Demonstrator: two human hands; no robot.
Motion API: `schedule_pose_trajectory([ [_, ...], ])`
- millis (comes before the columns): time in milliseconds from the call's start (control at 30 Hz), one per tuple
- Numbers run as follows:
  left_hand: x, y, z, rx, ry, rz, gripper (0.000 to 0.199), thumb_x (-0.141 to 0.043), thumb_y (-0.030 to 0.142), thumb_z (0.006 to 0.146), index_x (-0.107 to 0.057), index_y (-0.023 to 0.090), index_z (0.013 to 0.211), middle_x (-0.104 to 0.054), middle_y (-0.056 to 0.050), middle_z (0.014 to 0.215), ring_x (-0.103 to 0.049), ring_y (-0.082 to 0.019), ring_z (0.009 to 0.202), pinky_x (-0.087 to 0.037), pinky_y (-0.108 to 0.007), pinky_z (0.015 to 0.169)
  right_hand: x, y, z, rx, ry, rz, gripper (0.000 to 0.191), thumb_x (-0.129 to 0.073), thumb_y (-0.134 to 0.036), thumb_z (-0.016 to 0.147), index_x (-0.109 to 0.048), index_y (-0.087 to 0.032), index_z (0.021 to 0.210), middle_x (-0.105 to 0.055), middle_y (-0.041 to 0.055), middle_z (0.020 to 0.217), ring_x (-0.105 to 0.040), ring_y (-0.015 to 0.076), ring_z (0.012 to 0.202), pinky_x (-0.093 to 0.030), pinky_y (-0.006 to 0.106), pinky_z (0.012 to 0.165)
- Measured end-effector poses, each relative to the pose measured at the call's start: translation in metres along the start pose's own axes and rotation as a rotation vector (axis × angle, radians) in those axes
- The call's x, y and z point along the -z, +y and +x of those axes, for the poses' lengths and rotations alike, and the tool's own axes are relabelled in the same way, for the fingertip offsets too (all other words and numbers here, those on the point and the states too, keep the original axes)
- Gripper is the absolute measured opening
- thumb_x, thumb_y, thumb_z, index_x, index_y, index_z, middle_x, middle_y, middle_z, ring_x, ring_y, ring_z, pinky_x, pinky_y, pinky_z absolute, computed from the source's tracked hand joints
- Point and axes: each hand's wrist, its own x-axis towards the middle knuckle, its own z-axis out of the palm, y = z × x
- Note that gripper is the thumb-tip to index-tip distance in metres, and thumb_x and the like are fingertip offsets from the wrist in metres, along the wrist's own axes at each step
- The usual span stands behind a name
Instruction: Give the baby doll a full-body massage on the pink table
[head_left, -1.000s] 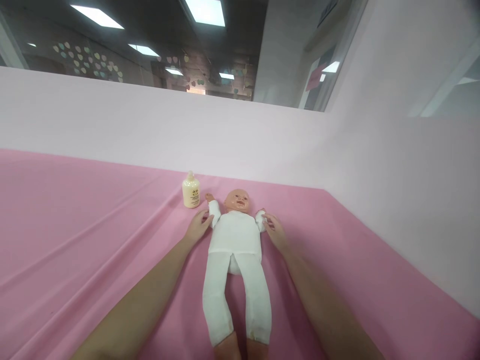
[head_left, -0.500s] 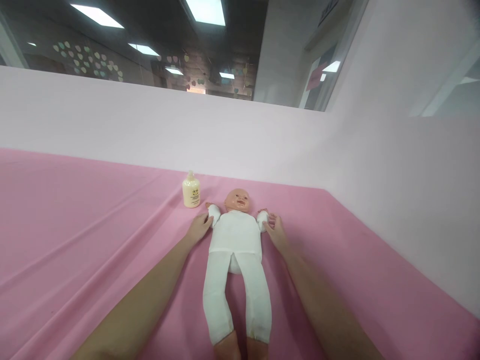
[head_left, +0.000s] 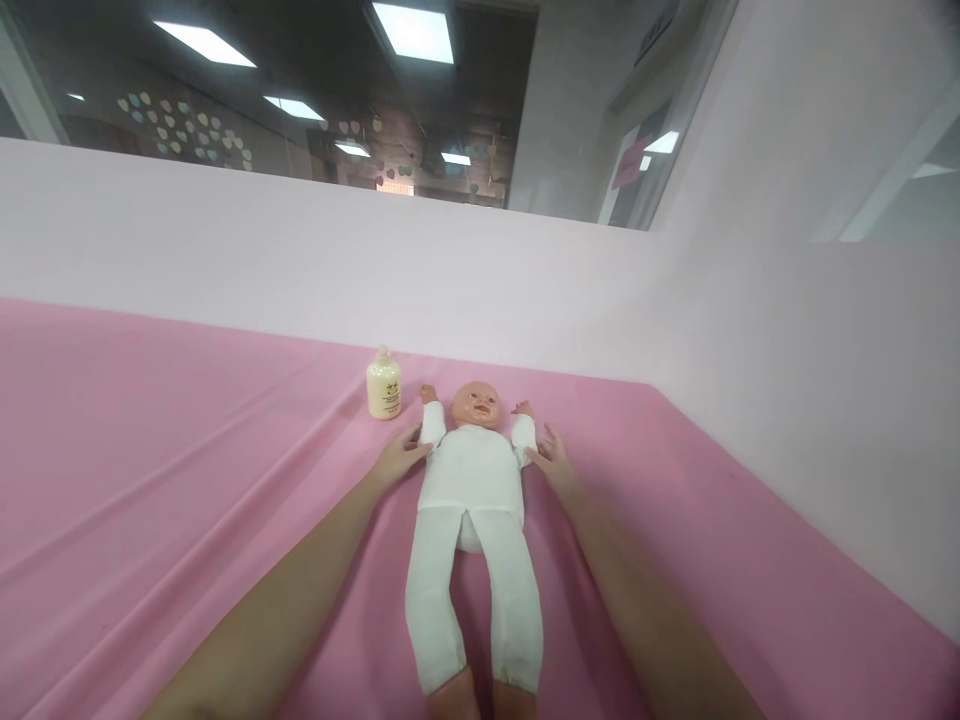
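Note:
A baby doll (head_left: 471,475) in white cloth lies face up, its bare head at the far end and its legs toward me. Both its arms are raised beside the head. My left hand (head_left: 397,457) is at the doll's arm on the left, thumb on the white sleeve and fingers along its outer side. On the other side my right hand (head_left: 553,465) has its thumb against the doll's other upper arm; some of its fingers stand apart from the sleeve. Fingertips behind the sleeves are partly hidden.
A pale yellow bottle (head_left: 385,388) stands upright to the left of the doll's head. Pink cloth (head_left: 187,450) with long folds covers the surface. A white wall (head_left: 337,260) with a window rises behind, and another wall (head_left: 810,400) borders the right side.
The doll's arms have swung upward, from lying bent beside the shoulders to pointing up alongside the head. My hands have stayed at the arms with little shift. The bottle stands where it was.

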Motion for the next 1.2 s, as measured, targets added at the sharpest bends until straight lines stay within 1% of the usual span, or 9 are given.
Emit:
schedule_pose_trajectory([
  [100, 0.000, -0.002, 0.003, 0.036, -0.045, -0.130, 0.073, -0.077, 0.051, 0.067, -0.058, 0.019, 0.129, -0.065, -0.012, 0.126, -0.061, -0.032, 0.114, -0.046, -0.043, 0.097, -0.001, -0.006, 0.000, 0.004, -0.067, 0.109, 0.097, -0.077, -0.035, 0.071, -0.023, -0.028, 0.152, -0.065, 0.0074, 0.127, -0.062, 0.0254, 0.119, -0.052, 0.044, 0.099],
  [167, 0.000, -0.002, 0.004, 0.056, -0.032, -0.196, 0.073, -0.081, 0.046, 0.063, -0.060, 0.018, 0.126, -0.066, -0.014, 0.125, -0.061, -0.032, 0.115, -0.045, -0.044, 0.098, -0.001, -0.008, 0.001, 0.007, -0.097, 0.142, 0.088, -0.078, -0.032, 0.069, -0.036, -0.029, 0.146, -0.065, 0.0063, 0.129, -0.062, 0.0260, 0.119, -0.051, 0.045, 0.100],
  [267, 0.000, -0.001, 0.004, 0.094, -0.018, -0.298, 0.062, -0.084, 0.037, 0.057, -0.065, 0.016, 0.113, -0.071, -0.013, 0.114, -0.066, -0.031, 0.106, -0.049, -0.045, 0.094, -0.001, -0.009, 0.001, 0.003, -0.111, 0.177, 0.067, -0.079, -0.028, 0.063, -0.056, -0.027, 0.127, -0.067, 0.0050, 0.126, -0.063, 0.0260, 0.116, -0.049, 0.043, 0.101],
  [367, -0.002, -0.001, 0.002, 0.106, -0.024, -0.369, 0.037, -0.080, 0.027, 0.057, -0.068, 0.016, 0.090, -0.074, -0.010, 0.099, -0.068, -0.030, 0.101, -0.050, -0.045, 0.092, -0.001, -0.010, -0.001, -0.026, -0.115, 0.182, 0.050, -0.077, -0.027, 0.061, -0.064, -0.023, 0.109, -0.073, 0.0048, 0.110, -0.067, 0.0253, 0.102, -0.052, 0.040, 0.093],
  [467, -0.003, -0.004, 0.002, 0.104, -0.015, -0.418, 0.018, -0.073, 0.018, 0.055, -0.062, 0.018, 0.069, -0.075, -0.008, 0.095, -0.066, -0.029, 0.106, -0.049, -0.046, 0.097, -0.001, -0.008, -0.003, -0.057, -0.144, 0.154, 0.034, -0.075, -0.030, 0.063, -0.066, -0.019, 0.094, -0.074, 0.0050, 0.093, -0.068, 0.0234, 0.086, -0.054, 0.038, 0.084],
  [600, -0.005, -0.008, 0.002, 0.108, -0.011, -0.395, 0.015, -0.067, 0.014, 0.053, -0.057, 0.019, 0.064, -0.075, -0.006, 0.091, -0.068, -0.026, 0.101, -0.048, -0.046, 0.098, -0.001, -0.004, -0.001, -0.056, -0.168, 0.101, 0.026, -0.076, -0.026, 0.057, -0.066, -0.019, 0.080, -0.065, -0.0013, 0.064, -0.064, 0.0207, 0.074, -0.052, 0.038, 0.086],
  [700, -0.007, -0.007, 0.001, 0.097, 0.005, -0.359, 0.015, -0.066, 0.017, 0.056, -0.052, 0.019, 0.061, -0.074, -0.006, 0.086, -0.069, -0.025, 0.096, -0.050, -0.045, 0.096, 0.000, -0.002, 0.000, -0.035, -0.186, 0.067, 0.021, -0.074, -0.024, 0.057, -0.067, -0.020, 0.077, -0.058, -0.0026, 0.057, -0.060, 0.0195, 0.068, -0.051, 0.040, 0.091],
  [967, -0.004, -0.005, -0.001, 0.091, -0.051, -0.287, 0.020, -0.065, 0.019, 0.059, -0.052, 0.019, 0.074, -0.071, -0.004, 0.096, -0.066, -0.024, 0.096, -0.051, -0.039, 0.087, 0.000, -0.008, -0.004, -0.008, -0.247, 0.044, 0.025, -0.074, -0.030, 0.066, -0.068, -0.021, 0.089, -0.065, 0.0018, 0.074, -0.063, 0.0216, 0.076, -0.053, 0.040, 0.083],
  [1200, -0.002, 0.008, -0.003, 0.050, -0.148, -0.300, 0.032, -0.071, 0.026, 0.066, -0.063, 0.018, 0.096, -0.069, -0.006, 0.099, -0.064, -0.024, 0.094, -0.049, -0.035, 0.081, 0.001, -0.020, -0.005, 0.004, -0.351, 0.015, 0.032, -0.063, -0.026, 0.069, -0.071, -0.024, 0.100, -0.070, 0.0037, 0.111, -0.061, 0.0244, 0.114, -0.044, 0.041, 0.105],
])
